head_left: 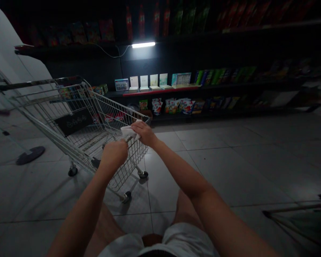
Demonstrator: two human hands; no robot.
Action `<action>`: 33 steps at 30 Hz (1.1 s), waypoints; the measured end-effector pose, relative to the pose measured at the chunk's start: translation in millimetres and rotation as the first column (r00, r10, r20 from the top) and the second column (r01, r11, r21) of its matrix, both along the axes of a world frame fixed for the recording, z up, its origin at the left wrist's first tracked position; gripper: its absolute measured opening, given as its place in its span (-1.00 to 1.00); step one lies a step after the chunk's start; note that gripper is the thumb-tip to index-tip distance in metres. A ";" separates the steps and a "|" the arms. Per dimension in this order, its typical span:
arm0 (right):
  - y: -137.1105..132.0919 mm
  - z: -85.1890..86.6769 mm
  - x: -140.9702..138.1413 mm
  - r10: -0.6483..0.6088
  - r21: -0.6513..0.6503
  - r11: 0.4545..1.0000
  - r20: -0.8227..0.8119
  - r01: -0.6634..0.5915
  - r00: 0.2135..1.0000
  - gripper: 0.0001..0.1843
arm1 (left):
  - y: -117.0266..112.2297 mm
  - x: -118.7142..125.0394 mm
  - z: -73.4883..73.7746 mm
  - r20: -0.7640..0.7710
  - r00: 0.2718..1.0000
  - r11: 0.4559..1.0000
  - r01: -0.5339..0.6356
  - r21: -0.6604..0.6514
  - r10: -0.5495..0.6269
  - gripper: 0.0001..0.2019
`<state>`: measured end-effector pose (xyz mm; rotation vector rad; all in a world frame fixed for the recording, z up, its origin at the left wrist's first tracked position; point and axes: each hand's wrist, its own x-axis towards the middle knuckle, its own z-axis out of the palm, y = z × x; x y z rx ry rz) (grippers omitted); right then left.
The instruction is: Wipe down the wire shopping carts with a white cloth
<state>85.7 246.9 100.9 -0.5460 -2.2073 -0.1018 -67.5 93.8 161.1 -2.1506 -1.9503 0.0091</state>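
A wire shopping cart (128,114) stands on its casters in front of me, its long side angled away to the left. My left hand (114,154) is closed around the cart's near top wire. My right hand (145,134) presses a crumpled white cloth (128,132) against the cart's top rim, a short distance from my left hand. The cloth is partly hidden under my fingers. A black sign panel (73,121) hangs on the cart's far side.
Dark shelves (203,89) with packaged goods and boxes line the back wall under a glowing tube lamp (143,44). Grey tiles cover the floor. A white appliance (13,53) stands at left, a round black stand base (30,155) beside the cart, and a metal frame (294,214) at lower right.
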 end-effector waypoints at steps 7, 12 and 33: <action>5.1 8.6 10.4 -0.001 -0.022 1.000 0.124 0.004 0.992 -0.65 | -2.1 -3.8 -1.4 -0.049 0.998 0.999 0.038 0.026 -0.037 -0.61; 19.2 42.0 35.0 0.042 -0.043 0.998 0.046 -0.040 0.998 -0.71 | -11.5 -8.2 -1.9 -0.084 0.996 0.999 0.040 0.010 -0.039 -0.60; -72.0 -118.4 12.3 -0.258 0.020 0.956 -0.409 0.291 0.875 -0.50 | -41.3 -77.3 15.1 -0.115 0.993 0.993 0.009 -0.122 -0.023 -0.37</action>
